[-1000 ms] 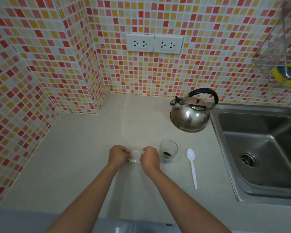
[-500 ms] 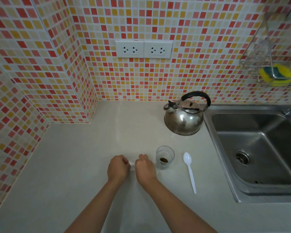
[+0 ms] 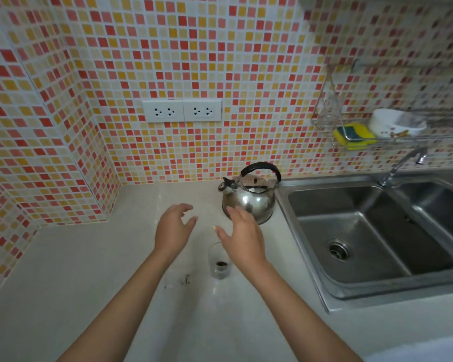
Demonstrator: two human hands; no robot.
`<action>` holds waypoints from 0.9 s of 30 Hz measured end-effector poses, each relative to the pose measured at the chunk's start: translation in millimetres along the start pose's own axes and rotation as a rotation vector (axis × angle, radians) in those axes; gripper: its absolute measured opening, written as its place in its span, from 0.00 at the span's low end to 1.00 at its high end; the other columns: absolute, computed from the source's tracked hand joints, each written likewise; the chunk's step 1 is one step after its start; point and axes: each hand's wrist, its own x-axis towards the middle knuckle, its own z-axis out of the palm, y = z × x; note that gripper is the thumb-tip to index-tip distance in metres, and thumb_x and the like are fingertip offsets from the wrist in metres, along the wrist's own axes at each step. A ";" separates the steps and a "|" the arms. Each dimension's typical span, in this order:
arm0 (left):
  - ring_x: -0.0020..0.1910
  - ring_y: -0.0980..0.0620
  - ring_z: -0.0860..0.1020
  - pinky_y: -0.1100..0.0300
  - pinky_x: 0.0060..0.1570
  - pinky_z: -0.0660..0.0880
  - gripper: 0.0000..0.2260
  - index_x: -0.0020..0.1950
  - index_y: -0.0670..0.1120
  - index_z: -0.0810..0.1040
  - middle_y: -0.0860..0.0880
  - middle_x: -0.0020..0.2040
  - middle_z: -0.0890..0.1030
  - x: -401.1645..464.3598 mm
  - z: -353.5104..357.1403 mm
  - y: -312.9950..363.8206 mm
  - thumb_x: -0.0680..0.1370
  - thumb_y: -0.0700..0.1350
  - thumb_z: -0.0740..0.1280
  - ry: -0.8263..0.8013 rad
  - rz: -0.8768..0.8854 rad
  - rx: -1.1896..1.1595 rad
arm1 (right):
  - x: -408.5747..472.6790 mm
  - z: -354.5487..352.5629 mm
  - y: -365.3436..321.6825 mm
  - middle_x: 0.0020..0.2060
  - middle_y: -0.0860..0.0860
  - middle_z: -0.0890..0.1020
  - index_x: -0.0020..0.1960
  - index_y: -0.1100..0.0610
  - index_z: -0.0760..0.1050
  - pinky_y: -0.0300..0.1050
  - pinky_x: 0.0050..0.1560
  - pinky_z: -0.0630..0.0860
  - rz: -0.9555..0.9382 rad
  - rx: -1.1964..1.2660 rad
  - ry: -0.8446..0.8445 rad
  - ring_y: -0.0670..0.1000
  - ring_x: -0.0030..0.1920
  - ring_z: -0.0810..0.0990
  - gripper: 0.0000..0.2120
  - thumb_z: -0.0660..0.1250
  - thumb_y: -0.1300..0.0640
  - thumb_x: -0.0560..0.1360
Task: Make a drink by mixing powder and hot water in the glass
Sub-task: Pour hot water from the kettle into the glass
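Note:
A small clear glass [image 3: 219, 265] with brown powder at its bottom stands on the pale counter [image 3: 89, 270]. A steel kettle [image 3: 249, 198] with a black handle sits behind it, next to the sink. My left hand [image 3: 173, 228] and my right hand [image 3: 243, 233] hover above the counter with fingers spread, both empty, between the glass and the kettle. My right hand's fingertips overlap the kettle's base in the picture. A crumpled clear packet [image 3: 177, 282] lies on the counter left of the glass. The white spoon is hidden under my right arm.
A steel double sink [image 3: 372, 239] with a tap [image 3: 403, 163] fills the right side. A wire rack [image 3: 356, 134] on the tiled wall holds a yellow sponge and a white dish. Two wall sockets [image 3: 182, 111] sit above the counter.
Both hands let go of the small clear packet, which now lies on the counter, and rose forward toward the kettle with fingers open. The camera has tilted up.

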 end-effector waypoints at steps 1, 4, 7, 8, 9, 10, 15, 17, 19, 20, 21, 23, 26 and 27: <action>0.56 0.49 0.79 0.57 0.55 0.74 0.15 0.62 0.45 0.79 0.47 0.61 0.80 8.0 3.0 12.7 0.77 0.46 0.70 -0.017 0.026 0.023 | 10.6 -11.2 7.5 0.68 0.54 0.73 0.70 0.57 0.68 0.51 0.68 0.69 0.036 -0.026 0.001 0.56 0.69 0.69 0.27 0.67 0.47 0.75; 0.60 0.48 0.78 0.55 0.59 0.74 0.17 0.65 0.45 0.77 0.46 0.64 0.79 32.1 14.3 45.3 0.77 0.47 0.69 -0.078 0.096 0.071 | 45.0 -34.6 26.9 0.66 0.55 0.74 0.69 0.56 0.69 0.53 0.66 0.72 0.095 -0.075 0.013 0.57 0.67 0.71 0.28 0.69 0.47 0.73; 0.62 0.46 0.78 0.52 0.61 0.75 0.19 0.67 0.45 0.76 0.46 0.65 0.78 58.4 27.6 68.9 0.77 0.46 0.69 -0.133 0.111 0.112 | 81.7 -49.9 41.6 0.66 0.54 0.75 0.70 0.54 0.69 0.53 0.66 0.72 0.080 -0.107 0.006 0.57 0.66 0.72 0.29 0.71 0.48 0.71; 0.61 0.46 0.78 0.51 0.60 0.76 0.19 0.67 0.46 0.76 0.46 0.65 0.78 67.4 32.8 74.9 0.77 0.46 0.70 -0.150 0.118 0.133 | 94.4 -54.2 46.2 0.66 0.55 0.75 0.70 0.55 0.69 0.53 0.65 0.72 0.076 -0.127 -0.019 0.57 0.66 0.72 0.29 0.71 0.48 0.72; 0.60 0.45 0.78 0.51 0.58 0.77 0.19 0.67 0.46 0.76 0.46 0.64 0.79 75.9 38.5 80.3 0.76 0.46 0.70 -0.169 0.123 0.153 | 106.8 -57.4 51.0 0.66 0.55 0.74 0.70 0.56 0.68 0.53 0.65 0.73 0.069 -0.162 -0.050 0.57 0.66 0.72 0.30 0.71 0.48 0.72; 0.60 0.45 0.78 0.51 0.57 0.77 0.18 0.66 0.46 0.76 0.46 0.64 0.79 83.9 44.3 84.2 0.76 0.46 0.70 -0.187 0.126 0.174 | 119.5 -59.7 56.3 0.66 0.56 0.73 0.71 0.57 0.66 0.54 0.64 0.72 0.057 -0.200 -0.084 0.58 0.67 0.71 0.31 0.71 0.48 0.72; 0.61 0.43 0.77 0.51 0.60 0.75 0.18 0.66 0.46 0.77 0.44 0.65 0.77 121.8 74.2 87.5 0.76 0.42 0.70 -0.230 0.097 0.265 | 177.4 -63.7 82.3 0.66 0.57 0.72 0.72 0.56 0.64 0.53 0.63 0.71 0.022 -0.351 -0.224 0.59 0.66 0.70 0.29 0.69 0.53 0.74; 0.63 0.43 0.76 0.51 0.62 0.73 0.18 0.67 0.46 0.77 0.44 0.66 0.76 135.2 85.9 83.1 0.77 0.41 0.69 -0.224 0.091 0.307 | 194.1 -61.0 91.2 0.64 0.57 0.73 0.71 0.55 0.66 0.52 0.61 0.72 -0.008 -0.389 -0.245 0.58 0.63 0.73 0.27 0.68 0.54 0.75; 0.63 0.42 0.76 0.52 0.63 0.72 0.17 0.67 0.45 0.77 0.44 0.65 0.77 145.7 95.9 76.2 0.78 0.41 0.68 -0.230 0.074 0.329 | 207.6 -56.5 99.2 0.63 0.56 0.74 0.72 0.53 0.66 0.52 0.62 0.71 -0.050 -0.427 -0.265 0.58 0.62 0.74 0.26 0.67 0.55 0.75; 0.60 0.42 0.77 0.53 0.60 0.74 0.16 0.66 0.44 0.79 0.44 0.62 0.78 149.8 100.7 72.1 0.78 0.41 0.68 -0.240 0.064 0.332 | 213.8 -54.1 102.6 0.63 0.56 0.75 0.72 0.52 0.66 0.53 0.62 0.71 -0.063 -0.429 -0.283 0.59 0.62 0.74 0.26 0.66 0.56 0.76; 0.56 0.42 0.79 0.54 0.56 0.75 0.14 0.63 0.44 0.80 0.43 0.58 0.80 153.4 104.7 67.8 0.78 0.41 0.68 -0.258 0.058 0.332 | 219.6 -52.0 105.9 0.63 0.56 0.75 0.72 0.50 0.66 0.53 0.62 0.71 -0.071 -0.414 -0.304 0.59 0.62 0.74 0.25 0.66 0.56 0.76; 0.49 0.42 0.80 0.57 0.47 0.74 0.10 0.58 0.42 0.83 0.42 0.51 0.82 158.4 111.1 60.6 0.78 0.41 0.67 -0.281 0.048 0.316 | 230.8 -47.8 112.2 0.64 0.54 0.76 0.71 0.48 0.69 0.52 0.62 0.72 -0.062 -0.313 -0.351 0.58 0.62 0.75 0.24 0.67 0.56 0.76; 0.45 0.43 0.81 0.59 0.44 0.72 0.08 0.53 0.41 0.84 0.42 0.47 0.83 162.8 116.3 55.5 0.79 0.40 0.66 -0.259 0.028 0.269 | 241.0 -45.9 119.0 0.65 0.53 0.78 0.67 0.50 0.74 0.49 0.65 0.71 -0.019 -0.097 -0.384 0.56 0.63 0.76 0.22 0.70 0.60 0.74; 0.45 0.43 0.81 0.59 0.44 0.73 0.08 0.53 0.41 0.84 0.42 0.47 0.83 163.6 117.3 54.7 0.79 0.40 0.66 -0.252 0.027 0.260 | 242.9 -46.2 120.7 0.64 0.53 0.79 0.65 0.52 0.76 0.48 0.65 0.71 -0.011 -0.038 -0.387 0.55 0.63 0.76 0.21 0.70 0.62 0.73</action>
